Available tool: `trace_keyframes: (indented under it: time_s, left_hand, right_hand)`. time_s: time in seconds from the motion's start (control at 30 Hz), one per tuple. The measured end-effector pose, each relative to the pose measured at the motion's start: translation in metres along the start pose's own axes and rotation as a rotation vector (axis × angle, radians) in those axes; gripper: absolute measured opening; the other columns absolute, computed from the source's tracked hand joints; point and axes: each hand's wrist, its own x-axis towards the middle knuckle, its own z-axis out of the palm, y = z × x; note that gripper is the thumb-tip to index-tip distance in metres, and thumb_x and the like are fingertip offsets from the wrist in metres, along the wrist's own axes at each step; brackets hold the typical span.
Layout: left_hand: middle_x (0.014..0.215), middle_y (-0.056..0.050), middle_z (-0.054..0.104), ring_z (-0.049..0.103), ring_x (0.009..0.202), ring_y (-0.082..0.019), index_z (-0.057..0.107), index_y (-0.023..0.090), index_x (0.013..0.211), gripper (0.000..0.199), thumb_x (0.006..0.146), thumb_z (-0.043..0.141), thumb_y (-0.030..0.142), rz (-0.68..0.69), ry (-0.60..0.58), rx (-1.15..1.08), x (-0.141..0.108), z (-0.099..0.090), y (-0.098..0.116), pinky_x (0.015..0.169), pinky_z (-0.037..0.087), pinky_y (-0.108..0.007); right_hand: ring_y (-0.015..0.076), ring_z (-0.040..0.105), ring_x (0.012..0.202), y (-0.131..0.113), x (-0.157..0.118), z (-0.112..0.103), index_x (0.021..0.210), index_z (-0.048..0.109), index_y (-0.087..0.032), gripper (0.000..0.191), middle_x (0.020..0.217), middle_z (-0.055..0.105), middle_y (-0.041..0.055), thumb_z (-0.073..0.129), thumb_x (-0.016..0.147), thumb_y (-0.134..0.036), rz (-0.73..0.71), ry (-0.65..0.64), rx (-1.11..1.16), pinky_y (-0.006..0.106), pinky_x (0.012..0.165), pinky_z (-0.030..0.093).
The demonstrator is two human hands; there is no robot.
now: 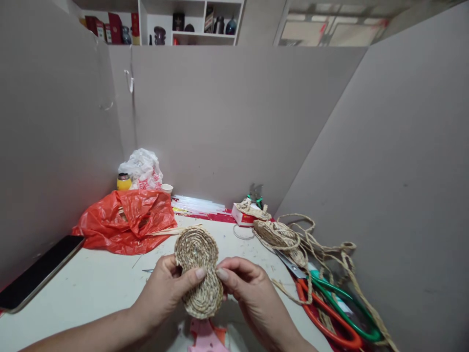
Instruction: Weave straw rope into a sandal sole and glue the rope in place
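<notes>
A small sole-shaped piece of coiled straw braid is held upright above the table, wider at its top and narrowed at the waist. My left hand grips it from the left, thumb flat across the front at the waist and fingers behind. At the right edge, my right hand pinches the braid between thumb and forefinger; whether a strand or needle sits in that pinch cannot be made out. Below the piece lies something pink with an orange part, partly hidden.
Left are a red plastic bag and a phone. Right lie red-handled scissors, green-handled scissors and coiled braided cord. Behind stand a small red-white box and white sticks. Grey partitions enclose the table.
</notes>
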Motion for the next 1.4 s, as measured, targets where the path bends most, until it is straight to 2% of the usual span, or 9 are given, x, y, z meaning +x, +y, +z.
trace_keyframes:
  time_s: [0.23, 0.47, 0.6, 0.77, 1.03, 1.2, 1.4]
  left_hand:
    - [0.07, -0.011, 0.073, 0.068, 0.062, -0.02, 0.069, 0.008, 0.084, 0.032, 0.075, 0.07, 0.039, -0.02, 0.001, 0.034, 0.002, -0.004, -0.006, 0.064, 0.054, -0.031]
    - [0.074, -0.007, 0.071, 0.064, 0.063, -0.016, 0.067, 0.01, 0.079, 0.029, 0.071, 0.075, 0.037, -0.012, 0.152, 0.114, -0.001, -0.005, -0.012, 0.062, 0.053, -0.027]
    - [0.07, -0.005, 0.069, 0.06, 0.062, -0.014, 0.068, 0.011, 0.076, 0.026, 0.071, 0.075, 0.035, 0.004, 0.147, 0.112, -0.004, -0.003, -0.014, 0.061, 0.052, -0.025]
    - [0.069, -0.004, 0.067, 0.059, 0.061, -0.013, 0.068, 0.011, 0.075, 0.025, 0.072, 0.074, 0.035, 0.003, 0.141, 0.129, -0.004, -0.005, -0.019, 0.06, 0.051, -0.024]
    - [0.066, -0.003, 0.067, 0.058, 0.059, -0.012, 0.069, 0.012, 0.072, 0.023, 0.07, 0.075, 0.033, -0.007, 0.172, 0.159, -0.005, -0.002, -0.015, 0.057, 0.05, -0.022]
    - [0.065, -0.003, 0.068, 0.059, 0.058, -0.013, 0.069, 0.012, 0.072, 0.023, 0.069, 0.077, 0.033, -0.014, 0.193, 0.104, 0.0, -0.003, -0.021, 0.057, 0.05, -0.022]
    - [0.072, -0.009, 0.071, 0.065, 0.061, -0.019, 0.068, 0.01, 0.084, 0.029, 0.075, 0.072, 0.036, -0.051, 0.137, -0.052, 0.008, -0.006, -0.024, 0.064, 0.053, -0.033]
  right_hand:
    - [0.0076, 0.054, 0.049, 0.004, -0.002, 0.004, 0.068, 0.073, -0.015, 0.024, 0.056, 0.065, -0.0011, 0.086, 0.06, -0.032, 0.066, 0.029, 0.032, 0.019, 0.05, 0.044]
    - [0.0087, 0.058, 0.05, 0.012, -0.004, 0.011, 0.069, 0.071, -0.016, 0.019, 0.058, 0.069, 0.0001, 0.087, 0.06, -0.023, 0.236, 0.026, 0.369, 0.02, 0.053, 0.047]
    - [0.0122, 0.064, 0.056, 0.013, -0.005, 0.01, 0.069, 0.07, -0.016, 0.021, 0.061, 0.07, 0.0011, 0.088, 0.058, -0.02, 0.303, 0.005, 0.445, 0.023, 0.058, 0.051]
    - [0.0111, 0.062, 0.054, 0.012, -0.005, 0.008, 0.07, 0.069, -0.016, 0.023, 0.061, 0.068, -0.0003, 0.088, 0.057, -0.02, 0.338, -0.021, 0.431, 0.022, 0.053, 0.05]
    - [0.01, 0.059, 0.048, 0.016, -0.007, 0.009, 0.07, 0.066, -0.018, 0.023, 0.059, 0.067, -0.0011, 0.086, 0.059, -0.022, 0.335, -0.024, 0.379, 0.017, 0.041, 0.04]
    - [0.011, 0.06, 0.052, 0.02, 0.001, 0.005, 0.072, 0.067, -0.016, 0.025, 0.062, 0.068, -0.0003, 0.087, 0.058, -0.023, 0.351, -0.029, 0.361, 0.022, 0.052, 0.048]
    - [0.0078, 0.055, 0.053, 0.011, 0.009, 0.002, 0.073, 0.071, -0.013, 0.024, 0.062, 0.065, -0.0001, 0.082, 0.067, -0.033, 0.155, -0.006, 0.179, 0.019, 0.053, 0.045]
